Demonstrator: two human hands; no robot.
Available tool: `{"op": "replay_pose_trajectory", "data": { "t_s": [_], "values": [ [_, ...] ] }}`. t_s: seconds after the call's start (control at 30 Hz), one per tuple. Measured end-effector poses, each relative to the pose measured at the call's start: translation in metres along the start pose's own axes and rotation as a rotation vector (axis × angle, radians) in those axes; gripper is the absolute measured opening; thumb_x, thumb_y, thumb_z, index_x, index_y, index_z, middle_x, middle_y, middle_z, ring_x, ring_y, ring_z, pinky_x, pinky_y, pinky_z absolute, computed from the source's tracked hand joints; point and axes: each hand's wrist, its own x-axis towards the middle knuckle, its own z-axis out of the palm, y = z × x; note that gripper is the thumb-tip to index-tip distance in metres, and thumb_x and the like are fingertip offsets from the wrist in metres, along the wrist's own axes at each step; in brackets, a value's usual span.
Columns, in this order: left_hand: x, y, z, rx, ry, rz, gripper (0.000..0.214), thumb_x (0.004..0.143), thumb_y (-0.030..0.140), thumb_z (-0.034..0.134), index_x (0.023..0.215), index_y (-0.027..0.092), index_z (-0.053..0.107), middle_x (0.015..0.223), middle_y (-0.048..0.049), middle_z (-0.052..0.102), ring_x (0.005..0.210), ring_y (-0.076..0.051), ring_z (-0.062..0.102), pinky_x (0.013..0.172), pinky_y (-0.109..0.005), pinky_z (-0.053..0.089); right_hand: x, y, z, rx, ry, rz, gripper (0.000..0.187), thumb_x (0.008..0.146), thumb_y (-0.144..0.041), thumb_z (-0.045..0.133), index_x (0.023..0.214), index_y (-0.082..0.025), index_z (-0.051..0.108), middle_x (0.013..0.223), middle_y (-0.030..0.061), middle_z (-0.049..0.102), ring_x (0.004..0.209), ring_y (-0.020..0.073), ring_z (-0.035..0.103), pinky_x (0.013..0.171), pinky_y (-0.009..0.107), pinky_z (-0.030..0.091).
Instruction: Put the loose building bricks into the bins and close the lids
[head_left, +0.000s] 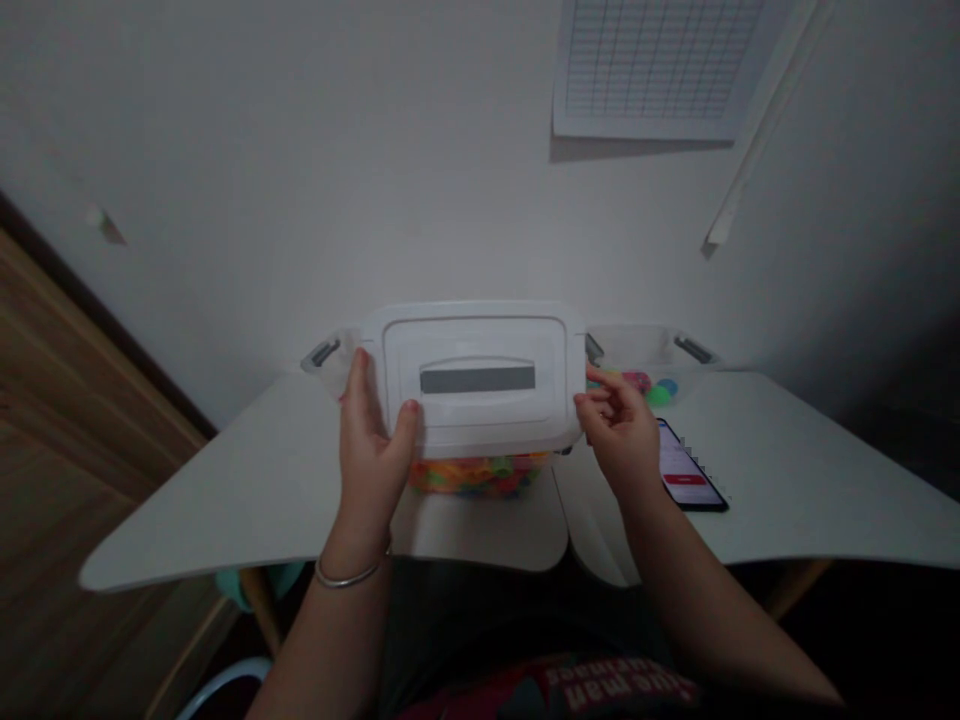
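Observation:
In the middle of the head view is a white plastic lid (480,415) with a grey handle strip. Below its front edge shows a clear storage box (480,494) holding many small orange, green and blue pieces. Whether the lid is seated on the box or held just above it, I cannot tell. My left hand (373,435) grips the lid's left end, thumb on the top face and fingers along the side. At the right end, my right hand (619,420) has its fingers curled against the lid's edge.
Clear bins with grey latches stand against the wall, one at the left (324,355) and one at the right (637,345). Coloured pieces (660,392) lie in the right one. A phone (691,475) lies on the white table (810,470). A printed sheet (652,70) hangs above.

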Motion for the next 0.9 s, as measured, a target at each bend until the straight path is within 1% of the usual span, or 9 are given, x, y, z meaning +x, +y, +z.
{"op": "replay_pose_trajectory", "data": {
  "t_s": [0.1,0.17,0.3,0.43,0.53,0.6,0.73,0.83,0.9],
  "values": [
    [0.007,-0.010,-0.004,0.050,-0.014,-0.013,0.061,0.083,0.033,0.062,0.140,0.023,0.044,0.146,-0.0091,0.045,0.139,-0.027,0.036,0.119,-0.047,0.022,0.002,0.003,-0.001,-0.082,-0.046,-0.011,0.032,0.076,-0.036,0.065,0.104,-0.020,0.064,0.071,-0.0003,0.061,0.057,0.0117,0.054,0.051,0.025,0.046],
    [0.011,-0.018,-0.005,0.071,-0.042,-0.059,0.057,0.083,0.033,0.062,0.137,0.022,0.049,0.143,-0.0108,0.049,0.136,-0.027,0.040,0.118,-0.047,0.025,0.003,0.004,0.000,-0.140,-0.084,-0.004,0.032,0.077,-0.038,0.064,0.104,-0.019,0.064,0.069,-0.0007,0.061,0.057,0.0120,0.053,0.053,0.027,0.046],
    [0.017,-0.029,-0.005,0.066,-0.117,-0.130,0.052,0.083,0.035,0.060,0.132,0.019,0.055,0.136,-0.0131,0.055,0.131,-0.028,0.047,0.115,-0.049,0.030,0.003,0.007,-0.001,-0.277,-0.128,0.001,0.036,0.078,-0.040,0.061,0.105,-0.016,0.064,0.074,0.0022,0.063,0.062,0.0144,0.054,0.058,0.029,0.045],
    [0.021,-0.030,-0.005,0.059,-0.162,-0.234,0.051,0.081,0.040,0.060,0.126,0.017,0.059,0.132,-0.0131,0.059,0.127,-0.029,0.051,0.113,-0.049,0.034,0.002,0.007,-0.002,-0.370,-0.165,-0.003,0.033,0.081,-0.040,0.056,0.100,-0.016,0.068,0.077,0.0053,0.066,0.069,0.0180,0.058,0.062,0.031,0.046],
    [0.023,-0.032,-0.006,0.047,-0.171,-0.325,0.051,0.079,0.041,0.061,0.124,0.017,0.061,0.131,-0.0133,0.060,0.124,-0.030,0.053,0.112,-0.048,0.035,0.001,0.007,-0.003,-0.428,-0.173,-0.026,0.030,0.081,-0.040,0.056,0.093,-0.017,0.070,0.082,0.0066,0.068,0.073,0.0196,0.060,0.066,0.034,0.047],
    [0.023,-0.035,-0.006,0.017,-0.170,-0.366,0.051,0.079,0.041,0.062,0.123,0.018,0.061,0.132,-0.0134,0.059,0.125,-0.030,0.053,0.112,-0.048,0.034,0.001,0.007,-0.003,-0.452,-0.164,-0.052,0.029,0.081,-0.040,0.056,0.092,-0.017,0.070,0.085,0.0072,0.069,0.076,0.0208,0.060,0.070,0.036,0.048],
    [0.023,-0.042,-0.003,-0.008,-0.202,-0.396,0.050,0.079,0.043,0.061,0.122,0.018,0.062,0.135,-0.0136,0.057,0.128,-0.029,0.050,0.113,-0.046,0.032,0.003,0.010,-0.003,-0.490,-0.147,-0.124,0.030,0.082,-0.039,0.054,0.094,-0.018,0.072,0.088,0.0085,0.071,0.084,0.0235,0.061,0.078,0.041,0.048],
    [0.023,-0.043,-0.003,0.025,-0.237,-0.402,0.047,0.079,0.044,0.061,0.118,0.019,0.065,0.129,-0.0135,0.061,0.120,-0.029,0.056,0.108,-0.044,0.039,0.003,0.015,-0.003,-0.520,-0.148,-0.169,0.029,0.083,-0.039,0.053,0.094,-0.019,0.072,0.091,0.0090,0.071,0.090,0.0252,0.060,0.084,0.045,0.047],
    [0.023,-0.042,-0.004,0.055,-0.253,-0.405,0.046,0.078,0.045,0.060,0.115,0.019,0.066,0.123,-0.0127,0.065,0.114,-0.029,0.060,0.103,-0.044,0.044,0.003,0.020,-0.003,-0.518,-0.160,-0.170,0.029,0.082,-0.039,0.053,0.093,-0.020,0.072,0.094,0.0089,0.072,0.092,0.0254,0.060,0.085,0.045,0.047]
  ]
}}
